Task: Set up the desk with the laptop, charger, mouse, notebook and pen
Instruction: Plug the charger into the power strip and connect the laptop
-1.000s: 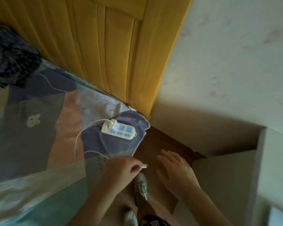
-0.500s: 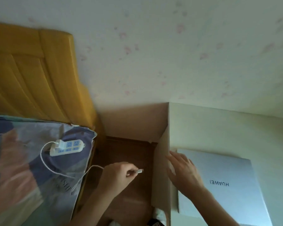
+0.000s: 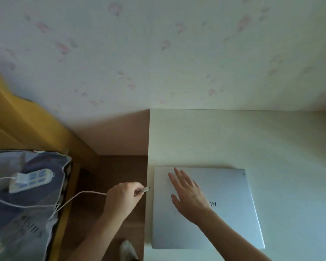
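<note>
From the head camera I see the laptop [image 3: 205, 208] lying closed and flat on the desk [image 3: 233, 138], down at about five o'clock in the frame, its left edge just beside the desk's left edge. My right hand [image 3: 186, 194] rests on the lid with fingers straight and spread, pressing rather than gripping. My left hand [image 3: 123, 199] pinches the charger cable [image 3: 73, 197] just behind its plug tip [image 3: 146, 189], which points at three o'clock toward the laptop's left side and sits near it, not yet touching. The cable trails back to eight o'clock, looping to a white adapter in a power strip [image 3: 29, 179] that lies on the bed [image 3: 17, 213]. I judge the laptop to be stiff, smooth and fairly heavy, likely to slide on the desk if pushed sideways, so a flat palm on the lid is a sensible brace. The cable is light and limp; I would hold it by the rigid plug housing, close to the tip, to steer it straight. I cannot see the port itself. Mouse, notebook and pen are not in view.
</note>
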